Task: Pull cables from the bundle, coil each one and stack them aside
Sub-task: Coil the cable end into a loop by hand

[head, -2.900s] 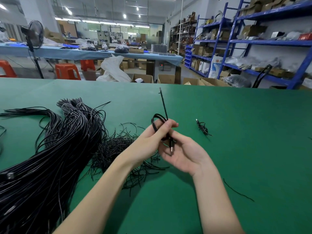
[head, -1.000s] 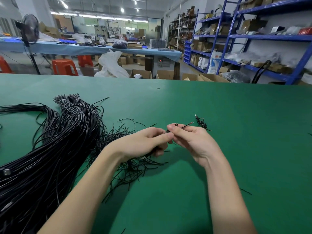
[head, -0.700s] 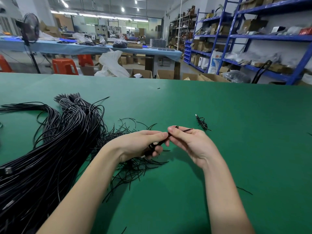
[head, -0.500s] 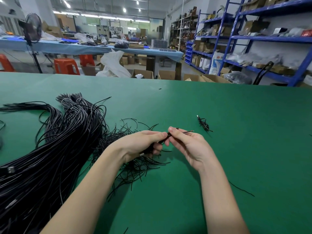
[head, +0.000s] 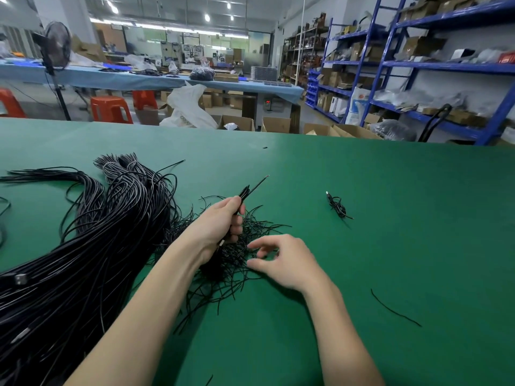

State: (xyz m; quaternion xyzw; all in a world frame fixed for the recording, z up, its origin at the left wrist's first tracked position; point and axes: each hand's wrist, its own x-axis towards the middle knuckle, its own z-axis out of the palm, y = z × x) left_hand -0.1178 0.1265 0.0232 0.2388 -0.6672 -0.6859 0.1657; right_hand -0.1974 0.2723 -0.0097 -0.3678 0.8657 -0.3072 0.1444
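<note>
Head view: left hand (head: 220,224) is clenched around a folded cable (head: 248,192), tail sticking out toward 1 o'clock. Right hand (head: 284,261) is released, fingers loose over short ties (head: 234,263). The bundle (head: 92,232) lies at 9 o'clock on the table (head: 390,246); one coiled cable (head: 337,207) sits at 2 o'clock. The cable looks light, limp and springy; best pinched mid-coil.

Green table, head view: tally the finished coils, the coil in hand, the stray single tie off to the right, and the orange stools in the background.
Finished coil lying on the green table: 1
Folded cable held in the left hand: 1
Stray tie at right: 1
Orange stools: 3
Total: 6
</note>
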